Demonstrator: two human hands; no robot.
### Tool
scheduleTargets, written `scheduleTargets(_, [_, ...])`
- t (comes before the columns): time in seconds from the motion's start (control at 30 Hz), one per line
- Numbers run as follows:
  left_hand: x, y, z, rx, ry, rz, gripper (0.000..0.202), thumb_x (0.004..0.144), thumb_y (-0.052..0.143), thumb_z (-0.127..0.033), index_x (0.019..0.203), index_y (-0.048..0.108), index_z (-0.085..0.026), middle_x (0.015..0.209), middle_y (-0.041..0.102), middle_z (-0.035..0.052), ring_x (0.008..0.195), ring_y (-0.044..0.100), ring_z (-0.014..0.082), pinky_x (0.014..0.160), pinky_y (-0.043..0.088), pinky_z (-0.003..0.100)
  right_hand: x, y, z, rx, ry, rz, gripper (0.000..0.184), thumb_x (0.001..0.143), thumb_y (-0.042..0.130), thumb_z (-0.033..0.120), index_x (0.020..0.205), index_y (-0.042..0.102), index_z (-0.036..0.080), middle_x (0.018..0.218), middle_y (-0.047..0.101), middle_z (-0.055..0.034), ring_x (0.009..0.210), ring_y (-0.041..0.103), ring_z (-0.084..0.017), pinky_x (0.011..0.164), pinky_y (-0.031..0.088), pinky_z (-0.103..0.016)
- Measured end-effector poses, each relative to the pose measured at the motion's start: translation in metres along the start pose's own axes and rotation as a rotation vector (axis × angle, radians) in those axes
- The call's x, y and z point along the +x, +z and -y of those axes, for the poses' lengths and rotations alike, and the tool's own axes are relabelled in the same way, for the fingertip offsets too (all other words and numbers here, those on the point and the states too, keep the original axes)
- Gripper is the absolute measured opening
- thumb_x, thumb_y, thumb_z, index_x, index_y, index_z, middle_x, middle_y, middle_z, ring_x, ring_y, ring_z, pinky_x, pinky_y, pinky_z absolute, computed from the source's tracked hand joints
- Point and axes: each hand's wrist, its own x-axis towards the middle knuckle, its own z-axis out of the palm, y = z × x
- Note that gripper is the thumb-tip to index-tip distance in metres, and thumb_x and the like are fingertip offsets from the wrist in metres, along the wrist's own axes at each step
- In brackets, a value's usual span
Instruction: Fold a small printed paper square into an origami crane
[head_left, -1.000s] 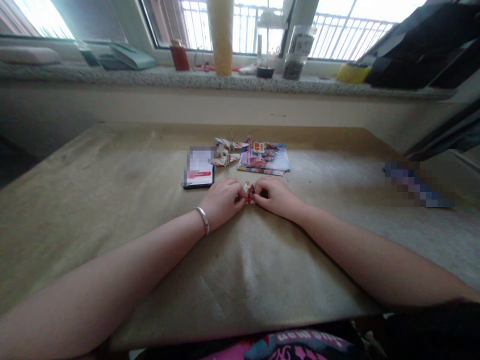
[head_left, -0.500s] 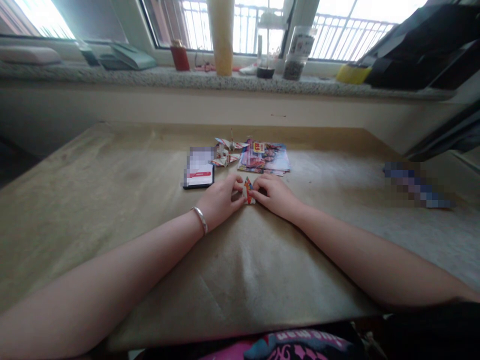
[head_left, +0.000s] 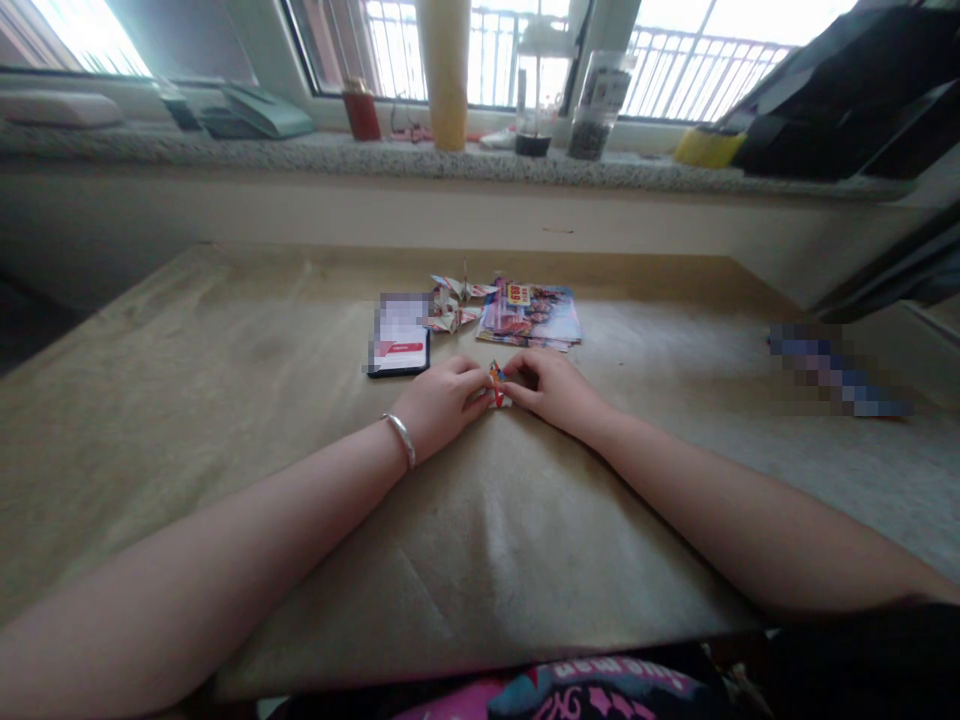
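A small folded piece of printed paper, red, blue and white, lies on the table between my two hands. My left hand, with a silver bangle at the wrist, pinches its left side with closed fingers. My right hand pinches its right side, fingers curled. Just behind my hands lies a phone with its screen lit. Several folded paper figures sit beyond the phone, beside a stack of colourful printed sheets.
The table is covered in brownish paper. A stone windowsill behind it carries a yellow cylinder, a red cup, jars and a teal box. A blurred flat item lies at the right.
Both hands have kept working the small folded paper in place. Its tip stood up more half a second ago and now sits lower between the fingers. Nothing else moved.
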Motion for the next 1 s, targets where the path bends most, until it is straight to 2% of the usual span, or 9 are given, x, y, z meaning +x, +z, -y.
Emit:
scheduleTargets(0.23, [0.0018,-0.0028,-0.0033,0.043,-0.001,0.007,0.013,0.086,0.053,-0.025,0.087,0.062,-0.016,0.093,0.064,0.0084,0.097,0.058,0.0218,0.087,0.046,0.035,-0.0022,-0.0039,0.0018,0.023,-0.038,0.017,0.024,0.072,0.069,0.029,0.094,0.068,0.018,0.091,0.068,-0.0057,0.086,0.058,-0.019,0.076,0.043,-0.031])
scheduleTargets(0.4, [0.0015,-0.0043,-0.0004,-0.042,-0.016,0.003,0.015,0.085,0.056,-0.029,0.084,0.064,-0.017,0.088,0.064,0.0058,0.089,0.06,0.0191,0.082,0.046,0.032,-0.002,-0.004,0.0003,0.016,-0.105,0.054,0.026,0.076,0.067,0.031,0.099,0.069,0.018,0.099,0.069,-0.007,0.094,0.059,-0.02,0.085,0.042,-0.034])
scheduleTargets(0.67, [0.0023,-0.0023,0.0002,-0.021,-0.008,-0.003,0.018,0.084,0.057,-0.031,0.094,0.065,-0.017,0.093,0.066,0.0065,0.091,0.058,0.0201,0.083,0.045,0.034,-0.0039,-0.0043,0.0024,-0.009,-0.072,0.028,0.025,0.074,0.066,0.03,0.097,0.068,0.019,0.095,0.07,-0.005,0.089,0.06,-0.02,0.081,0.044,-0.033])
scheduleTargets(0.83, [0.0034,-0.0007,0.0027,0.011,0.012,-0.001,0.021,0.085,0.054,-0.032,0.09,0.067,-0.015,0.092,0.067,0.0078,0.092,0.059,0.021,0.086,0.045,0.035,-0.004,-0.0053,0.0031,-0.034,-0.087,0.043,0.022,0.076,0.065,0.031,0.094,0.068,0.019,0.096,0.07,-0.005,0.093,0.061,-0.02,0.086,0.043,-0.034])
scheduleTargets(1.0, [0.003,0.0012,0.0043,0.045,0.037,-0.026,0.023,0.085,0.054,-0.032,0.094,0.068,-0.016,0.094,0.069,0.0071,0.091,0.06,0.0212,0.085,0.046,0.036,-0.0043,-0.006,0.0044,-0.038,-0.123,0.047,0.015,0.077,0.063,0.03,0.089,0.067,0.02,0.098,0.07,-0.0041,0.095,0.061,-0.02,0.088,0.043,-0.034])
